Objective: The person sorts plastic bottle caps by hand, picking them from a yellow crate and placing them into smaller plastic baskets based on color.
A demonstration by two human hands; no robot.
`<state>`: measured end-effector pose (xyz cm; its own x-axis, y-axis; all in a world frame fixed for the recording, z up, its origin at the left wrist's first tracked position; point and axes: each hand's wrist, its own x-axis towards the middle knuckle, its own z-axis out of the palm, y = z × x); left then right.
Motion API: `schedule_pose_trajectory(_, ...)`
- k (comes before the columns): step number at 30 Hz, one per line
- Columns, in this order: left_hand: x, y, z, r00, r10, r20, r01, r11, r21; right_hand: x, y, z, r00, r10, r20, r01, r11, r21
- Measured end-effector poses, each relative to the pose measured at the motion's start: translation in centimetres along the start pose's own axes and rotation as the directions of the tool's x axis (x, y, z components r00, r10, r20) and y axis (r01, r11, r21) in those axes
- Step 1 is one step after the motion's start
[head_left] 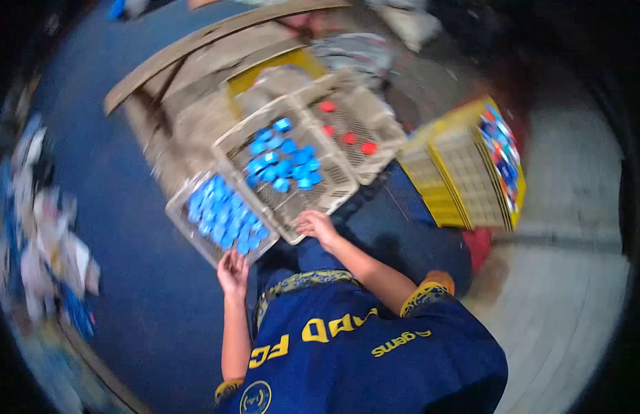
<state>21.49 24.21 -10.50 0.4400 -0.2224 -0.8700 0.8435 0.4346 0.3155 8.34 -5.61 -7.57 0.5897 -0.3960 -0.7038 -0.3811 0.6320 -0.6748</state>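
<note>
My left hand (pixel 233 273) is at the near edge of the left crate (pixel 196 243), fingers extended and nothing visible in them. That crate is filled with small blue pieces that look like plastic caps (pixel 220 214). Over the near rim of the middle crate (pixel 341 195), my right hand (pixel 317 228) reaches with its fingers apart and appears to hold nothing. Inside the middle crate lies a loose heap of blue caps (pixel 282 165), mostly toward its far part. The right crate (pixel 347 86) adjoins it and has several red caps (pixel 349 138) scattered on its bottom. Blur hides fine finger detail.
A yellow-edged crate (pixel 465 172), tilted and packed with multicoloured pieces (pixel 498 148), stands to the right. Behind the crates are a yellow container (pixel 306 62) and a curved wooden bench (pixel 216 38). Plastic bags (pixel 57 255) lie along the left side of the blue floor (pixel 133 290).
</note>
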Motion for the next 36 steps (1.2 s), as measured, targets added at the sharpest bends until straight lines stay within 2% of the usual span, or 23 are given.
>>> schedule_pose_trajectory(3,1.1,0.6,3.5,0.996,-0.021,0.088,0.009,0.991,0.137,-1.8,0.1,-1.2,0.987,-0.08,-0.141,0.09,0.994,0.066)
schedule_pose_trajectory(7,1.1,-0.1,9.0,0.976,-0.094,0.198,0.035,0.959,0.281,-3.5,0.0,-2.7,0.964,-0.112,-0.239,0.142,0.984,0.11)
schedule_pose_trajectory(10,1.1,-2.3,12.8,0.958,-0.134,0.252,0.037,0.934,0.355,-4.2,-0.3,-4.0,0.955,-0.155,-0.251,0.191,0.974,0.124)
schedule_pose_trajectory(13,0.1,-5.6,16.6,0.949,-0.206,0.24,0.101,0.916,0.388,-4.2,-0.2,-6.3,0.945,-0.216,-0.245,0.247,0.963,0.104)
schedule_pose_trajectory(16,-0.6,-9.7,19.5,0.918,-0.291,0.271,0.147,0.882,0.448,-4.5,-0.7,-10.1,0.957,-0.203,-0.206,0.218,0.974,0.053)
schedule_pose_trajectory(19,-1.5,-14.7,22.5,0.922,-0.312,0.228,0.159,0.844,0.512,-4.9,-1.7,-15.0,0.944,-0.225,-0.239,0.259,0.958,0.121)
schedule_pose_trajectory(24,-1.9,-24.0,27.6,0.883,-0.406,0.235,0.203,0.782,0.59,-6.4,-3.0,-26.5,0.899,-0.234,-0.369,0.29,0.951,0.104)
schedule_pose_trajectory(28,-5.0,-31.0,33.3,0.828,-0.482,0.285,0.178,0.709,0.682,-8.7,-3.8,-35.3,0.814,-0.289,-0.504,0.38,0.921,0.084)
schedule_pose_trajectory(29,-4.5,-32.4,34.0,0.808,-0.516,0.286,0.217,0.711,0.668,-9.1,-4.0,-37.5,0.785,-0.314,-0.534,0.407,0.911,0.061)
schedule_pose_trajectory(32,-5.3,-35.6,37.0,0.789,-0.549,0.275,0.186,0.641,0.745,-10.1,-5.0,-42.9,0.659,-0.41,-0.63,0.439,0.891,-0.121)
schedule_pose_trajectory(33,-4.6,-36.4,37.5,0.73,-0.613,0.303,0.232,0.639,0.734,-10.7,-5.8,-44.1,0.633,-0.42,-0.65,0.428,0.89,-0.158)
schedule_pose_trajectory(36,-6.0,-38.7,40.9,0.747,-0.617,0.247,0.203,0.566,0.799,-13.6,-9.6,-46.6,0.53,-0.466,-0.708,0.421,0.87,-0.257)
